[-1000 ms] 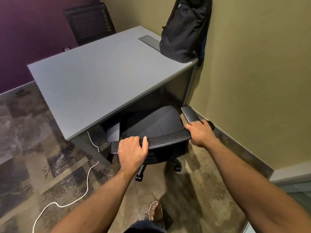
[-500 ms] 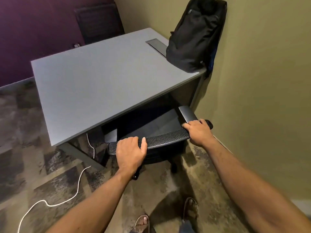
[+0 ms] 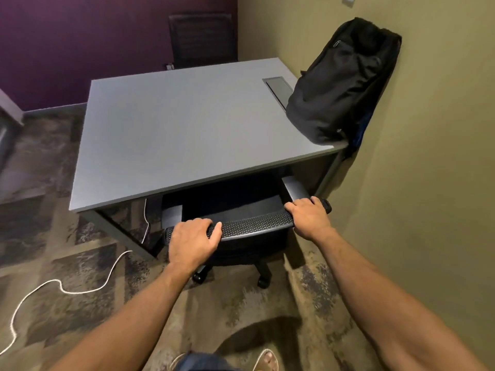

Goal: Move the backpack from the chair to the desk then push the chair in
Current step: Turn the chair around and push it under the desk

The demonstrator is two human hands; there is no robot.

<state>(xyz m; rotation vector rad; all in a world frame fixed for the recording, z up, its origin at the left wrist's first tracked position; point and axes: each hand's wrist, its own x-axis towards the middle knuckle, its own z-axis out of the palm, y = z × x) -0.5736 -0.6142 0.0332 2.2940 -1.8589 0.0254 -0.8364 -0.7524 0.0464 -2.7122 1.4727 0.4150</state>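
A black backpack [image 3: 340, 84] stands upright on the right rear part of the grey desk [image 3: 182, 129], leaning against the tan wall. The black office chair [image 3: 254, 223] sits at the desk's front edge, its seat and armrests mostly under the desktop. Only the mesh top of the backrest, part of the seat and two casters show. My left hand [image 3: 194, 241] grips the left end of the backrest top. My right hand [image 3: 309, 216] grips the right end, next to the right armrest.
A white cable [image 3: 64, 287] trails over the patterned carpet at left and runs up under the desk. A second dark chair [image 3: 202, 40] stands behind the desk by the purple wall. The tan wall [image 3: 428, 210] is close on the right. My feet show at the bottom.
The chair has rolled further under the desk with both hands still on its backrest. I have stepped closer, and the view now looks more squarely at the desk.
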